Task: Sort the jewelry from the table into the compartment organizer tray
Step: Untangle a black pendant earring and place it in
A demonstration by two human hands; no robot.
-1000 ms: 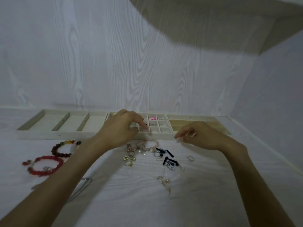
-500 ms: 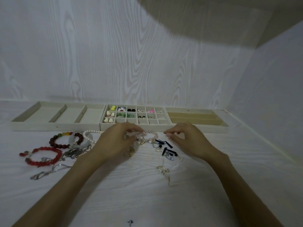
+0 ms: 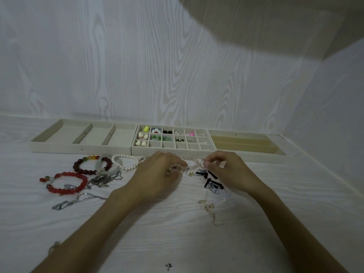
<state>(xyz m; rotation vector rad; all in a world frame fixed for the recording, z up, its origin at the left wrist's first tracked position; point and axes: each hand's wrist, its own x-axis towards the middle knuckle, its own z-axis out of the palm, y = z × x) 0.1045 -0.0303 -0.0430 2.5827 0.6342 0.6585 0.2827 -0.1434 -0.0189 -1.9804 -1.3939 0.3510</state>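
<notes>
The sorting looks partly done; the middle tray (image 3: 173, 151), the one with small compartments, already carries small pieces in its left and centre cells: a yellow pair, white hearts, green bits, black studs, a pink piece; its right-hand cells look mostly bare; the left tray (image 3: 82, 147) with three wide bays and the right tray (image 3: 248, 152) with long channels hold nothing that shows.

Much remains on the surface (image 3: 197, 233): a red bead bracelet (image 3: 66, 182), a dark bead bracelet (image 3: 89, 164), a pearl bracelet (image 3: 126, 162), a tangle of silver chains (image 3: 102, 179), blue-and-black earrings (image 3: 210, 183), a clear drop earring (image 3: 208, 203); by my judgement more than half is unsorted.

Both hands are bent over a pale pink bead bracelet (image 3: 189, 168) lying just before the middle tray; the left hand (image 3: 157, 174) has its fingers curled round the bracelet's left part; the right hand (image 3: 230, 170) pinches something at the right end, though the blur hides exactly what.

Against the frame a second ago, the left hand has come back from over the middle tray down to the surface; the right hand has drawn in toward it; the beaded bracelets at the left lie as they did.
</notes>
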